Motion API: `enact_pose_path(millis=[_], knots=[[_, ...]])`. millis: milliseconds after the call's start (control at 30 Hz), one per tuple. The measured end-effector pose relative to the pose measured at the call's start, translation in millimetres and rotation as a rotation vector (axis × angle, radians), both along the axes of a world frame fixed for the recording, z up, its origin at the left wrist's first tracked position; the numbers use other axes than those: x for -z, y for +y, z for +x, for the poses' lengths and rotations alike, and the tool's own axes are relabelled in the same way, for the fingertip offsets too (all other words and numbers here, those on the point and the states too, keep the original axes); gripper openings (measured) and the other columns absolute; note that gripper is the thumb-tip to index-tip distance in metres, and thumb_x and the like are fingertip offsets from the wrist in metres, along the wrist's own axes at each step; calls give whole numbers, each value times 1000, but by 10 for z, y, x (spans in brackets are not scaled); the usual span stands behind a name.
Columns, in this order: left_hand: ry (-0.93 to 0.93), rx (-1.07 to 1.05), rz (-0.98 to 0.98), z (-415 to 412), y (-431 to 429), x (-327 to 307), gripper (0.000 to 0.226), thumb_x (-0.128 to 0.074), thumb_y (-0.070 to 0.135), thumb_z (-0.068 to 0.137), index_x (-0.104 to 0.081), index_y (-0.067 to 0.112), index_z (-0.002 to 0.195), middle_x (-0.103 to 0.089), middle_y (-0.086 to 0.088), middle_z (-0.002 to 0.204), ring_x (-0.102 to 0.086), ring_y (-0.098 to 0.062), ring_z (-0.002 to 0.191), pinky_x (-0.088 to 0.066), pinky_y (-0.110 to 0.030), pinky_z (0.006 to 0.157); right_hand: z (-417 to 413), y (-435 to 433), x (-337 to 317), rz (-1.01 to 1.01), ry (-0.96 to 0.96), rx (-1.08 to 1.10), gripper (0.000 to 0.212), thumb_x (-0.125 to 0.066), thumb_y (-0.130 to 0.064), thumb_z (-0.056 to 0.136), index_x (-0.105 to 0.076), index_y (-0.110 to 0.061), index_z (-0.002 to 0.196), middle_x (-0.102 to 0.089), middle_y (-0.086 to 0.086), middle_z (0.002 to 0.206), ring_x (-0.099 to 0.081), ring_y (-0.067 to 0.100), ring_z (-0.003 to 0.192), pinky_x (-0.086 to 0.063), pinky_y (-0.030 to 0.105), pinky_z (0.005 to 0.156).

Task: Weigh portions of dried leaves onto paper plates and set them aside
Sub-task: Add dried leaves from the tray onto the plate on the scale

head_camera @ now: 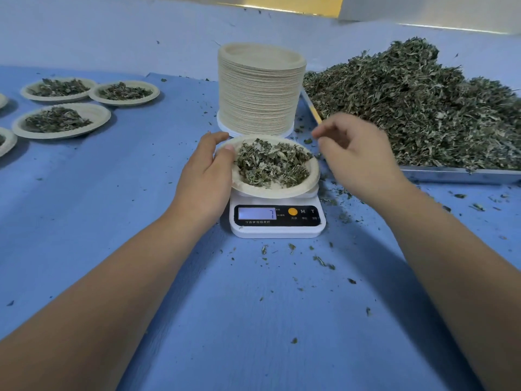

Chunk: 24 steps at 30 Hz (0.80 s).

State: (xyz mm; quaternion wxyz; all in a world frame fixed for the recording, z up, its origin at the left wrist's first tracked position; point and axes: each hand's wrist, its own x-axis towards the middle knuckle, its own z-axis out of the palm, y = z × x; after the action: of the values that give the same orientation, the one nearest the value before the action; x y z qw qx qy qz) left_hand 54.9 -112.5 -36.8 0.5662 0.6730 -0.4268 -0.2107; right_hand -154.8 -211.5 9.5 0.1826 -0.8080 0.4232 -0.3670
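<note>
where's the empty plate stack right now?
Head view, centre, far side: the empty plate stack stands just behind the kitchen scale, with the tray of loose dried leaves to its right.

Backdrop Around the Work Area

A blue table covering (112, 221) fills most of the frame, from the bottom edge up to the middle. Beyond it, across the upper left and centre, lies a paler blue surface (112, 32). At top centre runs a yellow band (282, 4), and beside it, in the upper right corner, stands a white panel (423, 9)
</note>
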Motion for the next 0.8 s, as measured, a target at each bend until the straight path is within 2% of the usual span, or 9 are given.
enact_pose_path(millis=[67, 133, 233, 300, 433, 567, 667, 733, 800], knots=[[87, 10, -5, -4, -20, -7, 28, -42, 41, 97, -56, 48, 120, -54, 45, 90, -45, 35, 82, -34, -11, 75, -92, 31, 130, -60, 223, 22, 24, -52, -34, 101, -62, -24, 120, -69, -8, 117, -64, 6, 86, -49, 31, 85], [154, 19, -6, -12, -37, -6, 29, -44, 39, 99, -57, 46, 123, -56, 45, 100, -49, 29, 89, -34, -10, 78, -124, 38, 175, -56, 321, -1, 35, -44, -46, 103, -58, -23, 126, -68, -3, 120, -64, 19, 97, -49, 39, 90], [162, 8, 26, 3, -36, 8, 45, -44, 42, 99, -48, 37, 143, -48, 23, 138, -43, 6, 121, -29, -20, 97, -105, 42, 160, -24, 220, -20, 33, -40, -49, 103, -60, -26, 117, -64, -14, 96, -55, 0, 77, -45, 37, 89], [149, -3, 37, 19, -30, 12, 48, -44, 43, 100, -45, 36, 147, -42, 18, 150, -37, -1, 134, -26, -25, 104, -86, 35, 184, -44, 235, -27, 30, -41, -46, 104, -61, -25, 115, -61, -17, 93, -57, 2, 84, -34, 46, 111], [133, 2, 38, 16, -32, 10, 49, -44, 44, 101, -43, 34, 149, -38, 17, 155, -33, 1, 136, -23, -22, 103, -82, 53, 205, -23, 223, -41, 29, -42, -45, 104, -61, -25, 113, -68, -14, 95, -64, 19, 96, -10, 46, 122], [163, 12, 49, 15, -34, 14, 51, -45, 46, 99, -44, 34, 148, -39, 17, 154, -34, -2, 139, -26, -26, 110, -82, 76, 193, 25, 170, -73, 26, -45, -44, 103, -60, -26, 113, -72, -10, 108, -62, 9, 109, -6, 46, 124], [256, 10, 49, 10, -31, -4, 55, -49, 46, 94, -45, 33, 148, -42, 15, 153, -39, -5, 138, -30, -37, 118, -70, 88, 205, 63, 105, -102, 18, -49, -43, 102, -58, -27, 104, -69, -16, 85, -56, -11, 83, -26, 42, 116], [345, -2, 59, -4, -41, -37, 60, -52, 46, 88, -47, 31, 146, -46, 12, 151, -43, -9, 137, -32, -41, 117, -58, 99, 210, 76, 87, -105, 18, -50, -44, 101, -55, -28, 98, -59, -13, 65, -52, -3, 66, -38, 30, 86], [474, -31, 44, -29, -52, -95, 58, -54, 41, 87, -51, 28, 143, -53, 6, 145, -51, -16, 132, -39, -43, 113, -53, 119, 197, 91, 100, -106, 20, -50, -46, 100, -58, -29, 93, -57, -13, 60, -48, 2, 61, -35, 25, 68]])
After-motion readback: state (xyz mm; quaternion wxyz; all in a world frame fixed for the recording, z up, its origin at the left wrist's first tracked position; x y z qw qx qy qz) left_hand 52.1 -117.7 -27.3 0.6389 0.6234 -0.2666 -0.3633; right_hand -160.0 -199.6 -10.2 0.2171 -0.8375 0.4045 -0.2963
